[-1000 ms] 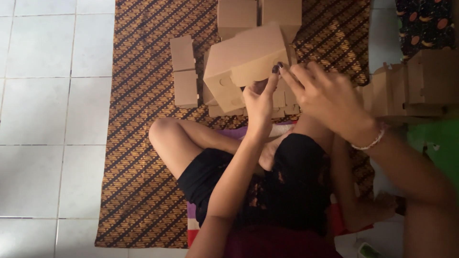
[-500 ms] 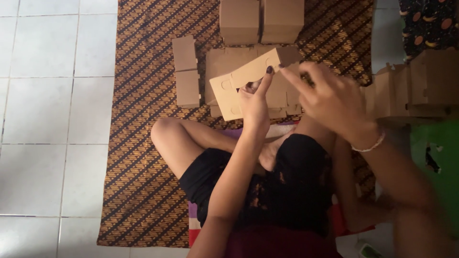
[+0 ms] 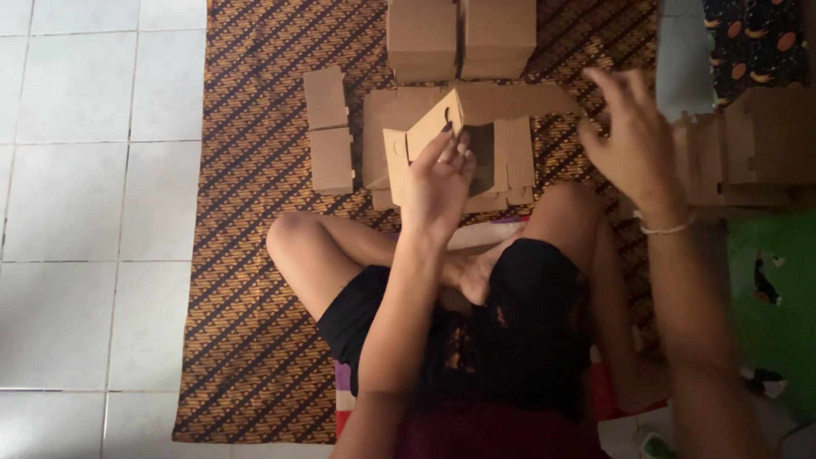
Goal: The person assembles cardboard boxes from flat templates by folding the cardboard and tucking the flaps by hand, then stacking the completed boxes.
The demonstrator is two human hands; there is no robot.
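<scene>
I sit cross-legged on a brown patterned mat (image 3: 255, 280). My left hand (image 3: 438, 178) grips a small half-folded cardboard box (image 3: 425, 136) by its flap and holds it above my knees. Under it lies a flat cardboard blank (image 3: 510, 157) with a cut-out window. My right hand (image 3: 629, 136) hovers to the right with its fingers spread and nothing in it, near a stack of flat cardboard blanks (image 3: 748, 149).
Two finished cardboard boxes (image 3: 459, 38) stand at the far edge of the mat. Two smaller cardboard pieces (image 3: 330, 127) lie to the left. White floor tiles (image 3: 76, 212) border the mat on the left. A green sheet (image 3: 773, 289) lies at the right.
My right hand has let go of the box and moved away to the right. The box now stays in my left hand alone, folded smaller than one second ago.
</scene>
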